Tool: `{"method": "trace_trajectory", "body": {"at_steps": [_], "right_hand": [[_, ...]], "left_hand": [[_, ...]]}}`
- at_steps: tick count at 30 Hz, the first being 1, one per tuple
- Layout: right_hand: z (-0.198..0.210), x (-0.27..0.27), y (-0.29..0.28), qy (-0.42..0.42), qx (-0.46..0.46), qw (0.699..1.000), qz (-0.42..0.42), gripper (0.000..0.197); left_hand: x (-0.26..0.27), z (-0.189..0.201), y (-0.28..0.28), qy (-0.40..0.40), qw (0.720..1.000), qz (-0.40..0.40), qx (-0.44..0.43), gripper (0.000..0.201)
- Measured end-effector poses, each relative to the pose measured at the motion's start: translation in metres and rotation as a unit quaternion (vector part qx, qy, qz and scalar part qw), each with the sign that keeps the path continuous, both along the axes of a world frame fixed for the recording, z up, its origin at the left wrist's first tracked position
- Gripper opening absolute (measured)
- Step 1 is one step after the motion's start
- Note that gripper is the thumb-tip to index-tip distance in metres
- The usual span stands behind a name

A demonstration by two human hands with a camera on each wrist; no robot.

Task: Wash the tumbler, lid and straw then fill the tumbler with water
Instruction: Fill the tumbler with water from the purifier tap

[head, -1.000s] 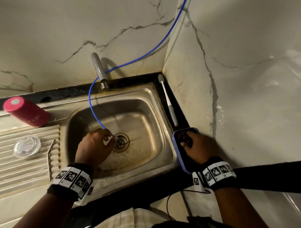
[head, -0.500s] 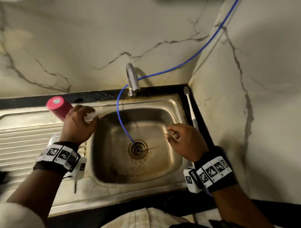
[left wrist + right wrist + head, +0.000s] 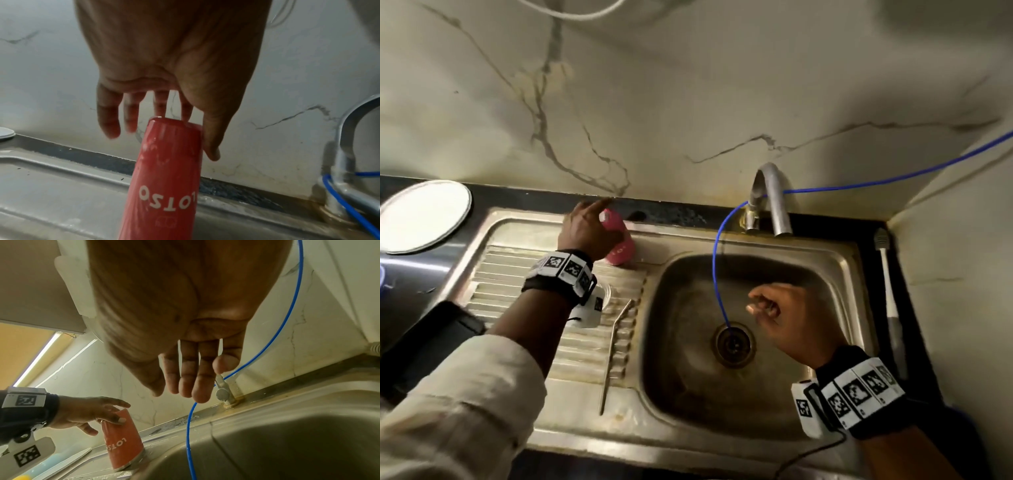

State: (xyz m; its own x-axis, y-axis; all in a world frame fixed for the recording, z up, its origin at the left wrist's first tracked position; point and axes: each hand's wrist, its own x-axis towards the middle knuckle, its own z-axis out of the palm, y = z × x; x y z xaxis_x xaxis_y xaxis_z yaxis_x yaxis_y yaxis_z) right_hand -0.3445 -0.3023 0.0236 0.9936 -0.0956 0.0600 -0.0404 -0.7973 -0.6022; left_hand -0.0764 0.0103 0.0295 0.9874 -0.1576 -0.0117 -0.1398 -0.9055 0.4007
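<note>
Tumbler (image 3: 619, 245) stands inverted, axis vertical, left of basin (image 3: 825, 270); left hand (image 3: 585, 229) over its base, fingers (image 3: 109, 120) spread, not clamped. Right hand (image 3: 794, 320) farther, loosely curled, empty.

Home kitchen: steel sink (image 3: 835, 260) with drainboard (image 3: 517, 270), tap (image 3: 774, 202) at upper right, marble-look wall (image 3: 688, 102).

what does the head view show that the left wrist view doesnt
Only the head view shows the straw lying on the drainboard, the drain, the right hand over the basin, a toothbrush and a white plate. Only the left wrist view shows the upside-down lettering on the tumbler. Both show the left hand at the upturned tumbler, the tap and the blue tube.
</note>
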Motion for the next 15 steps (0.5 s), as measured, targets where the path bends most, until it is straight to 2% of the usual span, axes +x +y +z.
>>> {"method": "trace_trajectory", "body": {"at_steps": [3,6,8,11,12,13,15], "right_hand": [[-0.004,0.004,0.002,0.004,-0.010,1.000,0.005,0.034],[0.001,0.004,0.005,-0.001,-0.050,0.999,0.019,0.029],[0.007,0.006,0.010,-0.011,-0.050,0.998,0.036,0.026],[0.024,0.013,0.020,-0.045,0.000,0.998,0.036,0.019],[0.032,0.016,0.024,-0.065,0.028,0.997,0.030,0.017],[0.041,0.018,0.029,-0.088,0.063,0.994,0.022,0.016],[0.066,0.024,0.041,-0.136,0.139,0.981,-0.005,0.018]], "left_hand": [[-0.001,-0.003,-0.003,0.034,0.999,0.008,-0.015,0.071],[-0.011,0.003,-0.003,0.001,0.998,0.020,-0.052,0.066],[-0.023,0.014,-0.001,-0.047,0.992,0.046,-0.111,0.060],[-0.051,0.036,-0.004,-0.095,0.962,0.090,-0.242,0.055],[-0.064,0.045,-0.007,-0.083,0.942,0.104,-0.310,0.060],[-0.078,0.054,-0.011,-0.050,0.908,0.115,-0.401,0.067],[-0.107,0.071,-0.024,0.051,0.801,0.116,-0.585,0.076]]}}
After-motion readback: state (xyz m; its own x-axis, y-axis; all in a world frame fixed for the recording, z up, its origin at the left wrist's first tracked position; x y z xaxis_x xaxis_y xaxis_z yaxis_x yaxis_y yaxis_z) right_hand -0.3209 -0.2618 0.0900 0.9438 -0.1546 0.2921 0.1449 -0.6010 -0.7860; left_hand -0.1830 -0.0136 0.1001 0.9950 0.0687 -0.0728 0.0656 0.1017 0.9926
